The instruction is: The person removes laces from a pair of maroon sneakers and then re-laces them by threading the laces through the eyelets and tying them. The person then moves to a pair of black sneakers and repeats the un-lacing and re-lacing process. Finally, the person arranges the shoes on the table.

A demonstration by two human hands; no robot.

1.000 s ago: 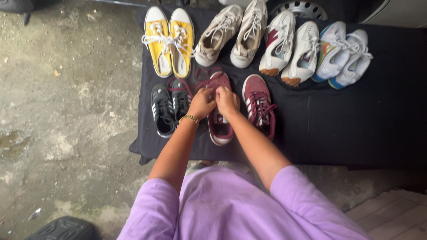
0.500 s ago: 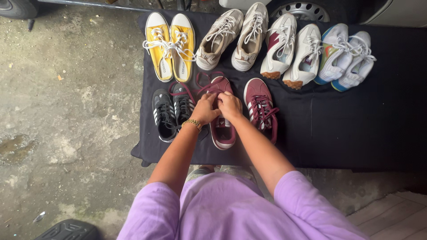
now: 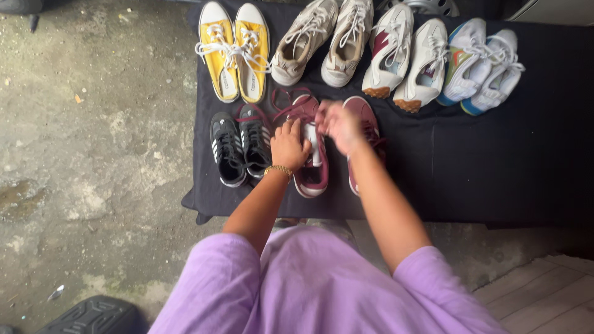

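I saw the right hand [image 3: 339, 124] had lifted, blurred, its fingers' grip unclear; the left hand [image 3: 289, 146], fingers curled, pinned the maroon shoe [image 3: 311, 174] beside the black pair [image 3: 240, 147].

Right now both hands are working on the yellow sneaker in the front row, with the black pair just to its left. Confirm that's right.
Not quite. The head view shows the left hand and right hand on a maroon sneaker, not a yellow one; the yellow pair sits in the back row. The black pair does lie just to its left.
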